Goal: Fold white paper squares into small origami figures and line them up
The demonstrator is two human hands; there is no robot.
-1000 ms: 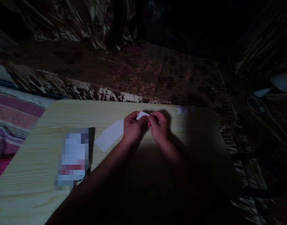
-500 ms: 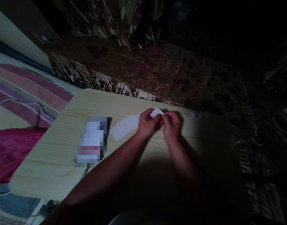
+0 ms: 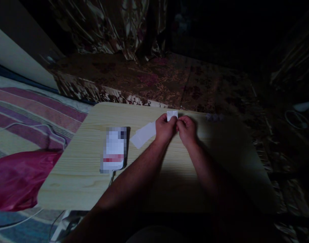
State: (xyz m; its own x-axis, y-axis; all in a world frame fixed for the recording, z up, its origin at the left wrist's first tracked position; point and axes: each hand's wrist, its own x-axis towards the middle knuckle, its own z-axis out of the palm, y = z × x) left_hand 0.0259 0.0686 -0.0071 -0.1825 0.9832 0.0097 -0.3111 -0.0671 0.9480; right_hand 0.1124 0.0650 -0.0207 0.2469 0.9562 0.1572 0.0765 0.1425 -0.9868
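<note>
Between thumb and fingers, my left hand (image 3: 165, 129) grips a small folded white paper (image 3: 172, 114), held near the table's far edge. Creases run across its face, and its lower part is covered by my left thumb. My right hand (image 3: 187, 131) is closed, its fingertips pinching at the paper's lower right edge beside the left thumb. Flat white paper sheets (image 3: 143, 135) overlap on the table just left of my left hand, partly hidden behind it.
A pixelated phone-like device (image 3: 115, 148) with a cable lies on the wooden table (image 3: 75, 162). Several small pale folded pieces (image 3: 214, 117) sit dimly at the far right. Left are a striped bedspread (image 3: 30, 111) and pink cloth (image 3: 20, 179); a patterned sofa (image 3: 154, 79) stands behind.
The folded paper has turned from a point-up position to a flat-topped square. The right fingers have shifted lower along its edge. The whole view has moved somewhat.
</note>
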